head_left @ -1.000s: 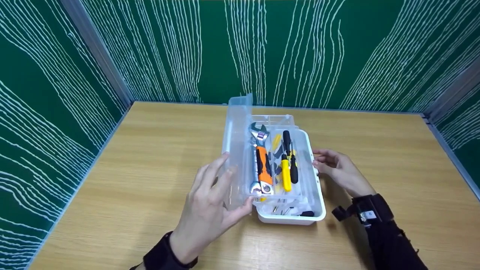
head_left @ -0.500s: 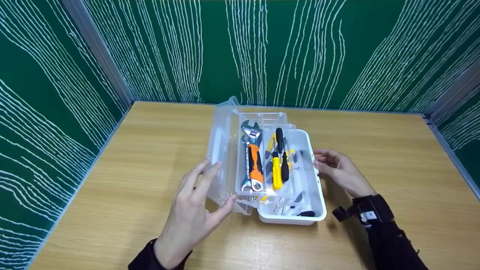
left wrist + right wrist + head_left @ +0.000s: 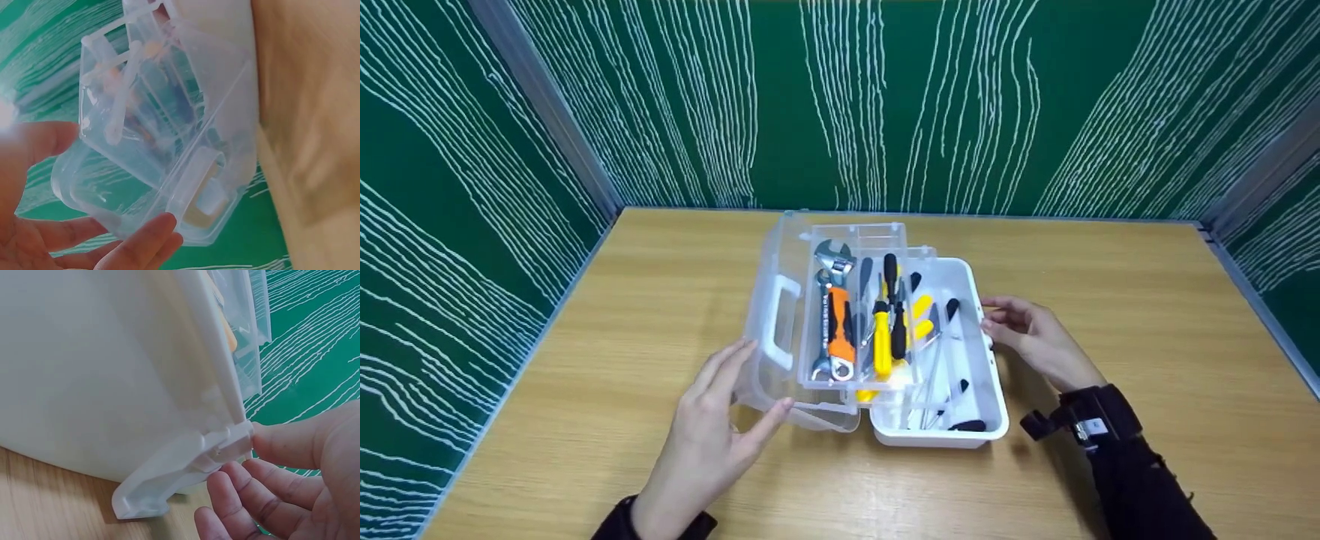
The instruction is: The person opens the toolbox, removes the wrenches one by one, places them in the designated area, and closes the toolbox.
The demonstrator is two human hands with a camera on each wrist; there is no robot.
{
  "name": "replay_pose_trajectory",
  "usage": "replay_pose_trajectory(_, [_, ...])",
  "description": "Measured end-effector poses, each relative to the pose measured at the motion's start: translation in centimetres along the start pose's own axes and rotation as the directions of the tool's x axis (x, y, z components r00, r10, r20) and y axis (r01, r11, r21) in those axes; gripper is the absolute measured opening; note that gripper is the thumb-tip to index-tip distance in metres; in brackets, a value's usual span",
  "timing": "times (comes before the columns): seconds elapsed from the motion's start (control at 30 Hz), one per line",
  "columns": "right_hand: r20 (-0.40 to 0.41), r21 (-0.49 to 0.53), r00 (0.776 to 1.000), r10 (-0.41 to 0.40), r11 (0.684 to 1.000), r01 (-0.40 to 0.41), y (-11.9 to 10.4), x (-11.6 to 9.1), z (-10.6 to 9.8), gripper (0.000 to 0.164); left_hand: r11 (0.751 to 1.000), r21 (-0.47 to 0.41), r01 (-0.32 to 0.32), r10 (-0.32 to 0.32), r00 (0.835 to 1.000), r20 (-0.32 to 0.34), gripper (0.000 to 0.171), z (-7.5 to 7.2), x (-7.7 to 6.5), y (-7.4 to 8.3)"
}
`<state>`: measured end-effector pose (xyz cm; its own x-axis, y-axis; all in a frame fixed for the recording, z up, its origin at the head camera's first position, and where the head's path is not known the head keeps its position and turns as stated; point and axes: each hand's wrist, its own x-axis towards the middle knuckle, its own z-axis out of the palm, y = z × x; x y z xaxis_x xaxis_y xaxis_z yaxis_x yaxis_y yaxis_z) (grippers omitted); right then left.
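Observation:
A white toolbox point(image 3: 997, 397) stands on the table with its clear lid point(image 3: 757, 375) swung out to the left. The lid carries a white handle point(image 3: 771, 322). Spread fingers of my left hand point(image 3: 701, 442) touch the lid's outer edge. Clear trays fan out over the box; the upper one holds an adjustable wrench point(image 3: 841, 330) with an orange grip and a combination wrench point(image 3: 820, 330). Yellow and black screwdrivers point(image 3: 883, 345) lie in the tray beside them. At the box's right side, my right hand point(image 3: 1046, 345) pinches the white latch point(image 3: 183, 464) between thumb and fingers.
More tools with black and yellow handles lie in the bottom of the box, partly seen through the trays. Wooden tabletop point(image 3: 660, 300) surrounds the box. Green panels point(image 3: 780, 97) with white wavy lines stand behind and at both sides.
The lid has swung further left and down, with my left hand moving left along with it. The trays have spread left, uncovering more of the box's bottom. My right hand stays at the latch.

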<state>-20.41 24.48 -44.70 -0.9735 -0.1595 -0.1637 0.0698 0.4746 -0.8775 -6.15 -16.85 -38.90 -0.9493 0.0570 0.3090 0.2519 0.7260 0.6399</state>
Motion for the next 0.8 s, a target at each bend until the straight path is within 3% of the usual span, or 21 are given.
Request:
replay_pose_trajectory(0.13, [0.001,0.017,1.000,-0.010,1.000,0.010,0.1,0.1,0.1,0.057,0.988,-0.103,0.118,-0.111,0.991,0.072,0.074,-0.5,-0.1,-1.1])
replay_pose_trajectory(0.33, [-0.003,0.044,1.000,-0.022,0.999,0.023,0.3,0.1,0.3,0.055,0.942,-0.234,0.240,-0.210,0.966,0.148,0.070,-0.4,-0.1,-2.8])
replay_pose_trajectory(0.57, [-0.021,0.017,0.999,-0.026,1.000,0.026,0.2,0.2,0.3,0.054,0.893,-0.321,0.316,-0.258,0.943,0.211,0.071,0.4,-0.1,-4.7])
replay_pose_trajectory(0.8, [-0.042,-0.007,0.999,-0.021,1.000,0.021,0.2,0.7,0.0,0.054,0.850,-0.389,0.355,-0.266,0.927,0.264,0.066,1.2,0.8,-6.0])
